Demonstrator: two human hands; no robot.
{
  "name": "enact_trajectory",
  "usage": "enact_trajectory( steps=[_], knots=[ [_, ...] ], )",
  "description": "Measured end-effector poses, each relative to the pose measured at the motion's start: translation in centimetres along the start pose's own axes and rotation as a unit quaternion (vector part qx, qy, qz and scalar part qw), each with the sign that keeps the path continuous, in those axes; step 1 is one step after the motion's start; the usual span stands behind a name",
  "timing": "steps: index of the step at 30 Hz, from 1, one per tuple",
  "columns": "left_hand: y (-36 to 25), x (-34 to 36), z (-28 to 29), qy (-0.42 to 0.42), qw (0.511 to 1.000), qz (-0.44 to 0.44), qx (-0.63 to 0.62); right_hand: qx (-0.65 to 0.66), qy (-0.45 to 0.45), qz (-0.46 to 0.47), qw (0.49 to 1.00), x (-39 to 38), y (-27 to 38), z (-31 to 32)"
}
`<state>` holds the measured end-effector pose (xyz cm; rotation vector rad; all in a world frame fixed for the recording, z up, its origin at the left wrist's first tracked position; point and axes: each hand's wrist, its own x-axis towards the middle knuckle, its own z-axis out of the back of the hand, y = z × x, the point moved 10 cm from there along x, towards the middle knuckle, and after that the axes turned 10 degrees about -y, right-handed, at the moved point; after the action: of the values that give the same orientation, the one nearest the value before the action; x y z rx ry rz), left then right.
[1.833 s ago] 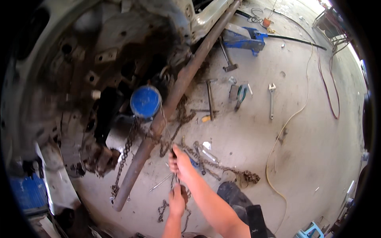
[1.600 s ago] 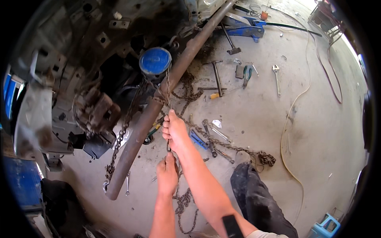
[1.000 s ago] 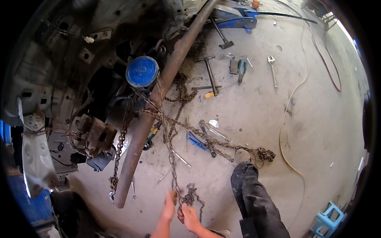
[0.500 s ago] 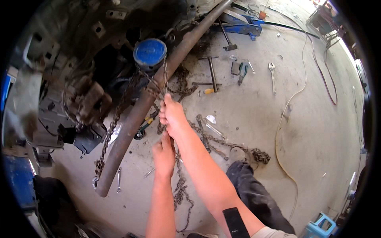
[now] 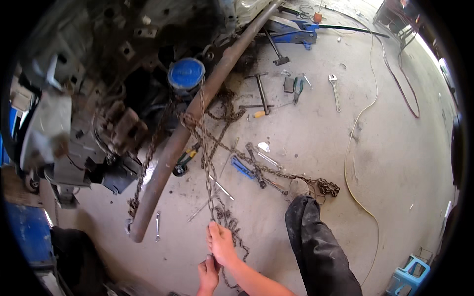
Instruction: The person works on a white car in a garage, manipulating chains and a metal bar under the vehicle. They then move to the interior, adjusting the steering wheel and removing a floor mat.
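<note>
A chain hoist with a round blue cover [image 5: 186, 74] hangs beside a long rusty pipe [image 5: 163, 170] at the vehicle's underside. From the hoist a thin steel chain [image 5: 206, 180] runs down, taut, to my hands. My right hand [image 5: 221, 243] is closed around it, with the fingers wrapped. Just below, my left hand [image 5: 209, 274] grips the same chain, its lower fingers partly out of sight. A heavier rusty chain [image 5: 148, 160] drops to a hook near the pipe's lower end. Loose chain [image 5: 229, 224] lies heaped on the floor behind my right hand.
Another rusty chain [image 5: 328, 187] ends in a pile by my shoe [image 5: 299, 187]. Pliers [image 5: 298, 90], an adjustable wrench [image 5: 335, 92], a hammer [image 5: 277, 52] and a blue floor jack [image 5: 291, 37] lie on the right side. A light-blue stool [image 5: 410, 274] stands at lower right.
Both hands have come down toward me along the chain, away from the pipe, still closed on it. The floor tools behind them, including a blue-handled one, are now uncovered.
</note>
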<state>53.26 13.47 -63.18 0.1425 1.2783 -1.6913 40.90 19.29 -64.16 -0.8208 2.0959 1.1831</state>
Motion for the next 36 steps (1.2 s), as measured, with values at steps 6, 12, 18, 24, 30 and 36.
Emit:
enact_trajectory(
  steps=[6,12,18,24,30,36],
  knots=[
    [-10.5,8.9,-6.1,0.090,0.992,0.013,-0.087,-0.073,-0.008,-0.047,0.996,-3.4,1.8,2.2],
    [-19.7,12.2,-10.4,-0.050,0.985,-0.132,-0.103,-0.178,-0.003,0.099,0.979,-3.1,3.9,3.2],
    [-18.9,10.3,-6.5,0.034,0.982,0.005,-0.187,-0.277,-0.001,0.098,0.956,-5.2,1.2,2.3],
    [-16.9,8.9,-5.5,0.027,0.980,-0.008,-0.197,-0.325,0.001,0.107,0.939,-6.4,-0.6,3.1],
    [-3.3,3.8,0.5,0.005,0.995,0.059,-0.082,-0.467,0.066,0.058,0.880,-9.2,-19.5,7.3],
    [6.5,-6.0,10.8,-0.122,0.983,-0.103,0.094,-0.505,0.229,-0.067,0.830,-23.1,-31.4,9.2]
  ],
)
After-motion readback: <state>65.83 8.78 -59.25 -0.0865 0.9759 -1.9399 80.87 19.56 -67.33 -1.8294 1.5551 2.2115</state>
